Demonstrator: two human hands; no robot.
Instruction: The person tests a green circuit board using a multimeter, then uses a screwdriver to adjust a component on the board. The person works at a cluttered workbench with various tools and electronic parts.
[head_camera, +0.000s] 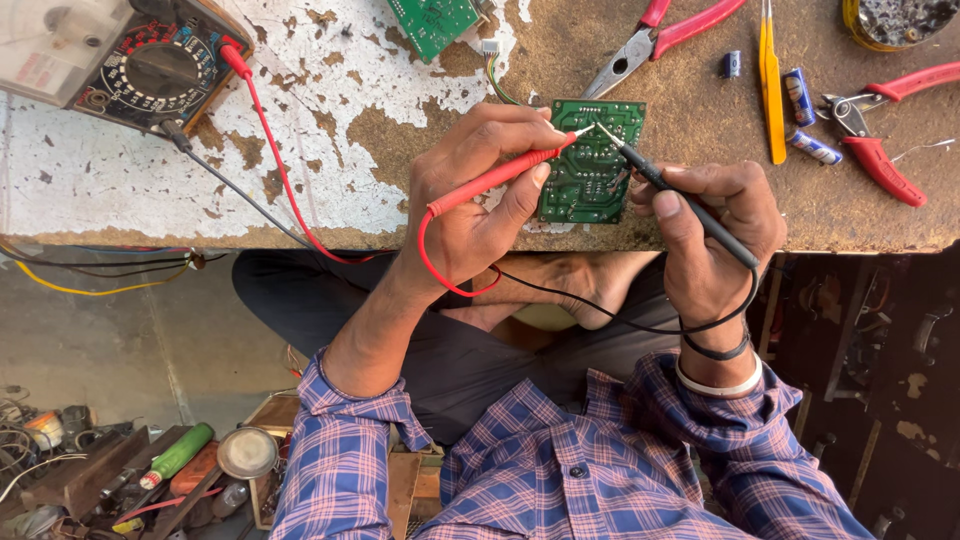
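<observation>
**Two probes on the green board**

Head view: the left hand (480, 200) pinches the red probe (500, 178), fingers clenched round its shaft, its tip on the green circuit board (590, 165) at the bench's (300, 180) near edge. The right hand (715, 235) grips the black probe (680, 200) pen-style, tip meeting the board's top. Best kept steady, I'd say: knuckles braced, tips apart, eyes flicking to the analogue meter (150, 65).
</observation>
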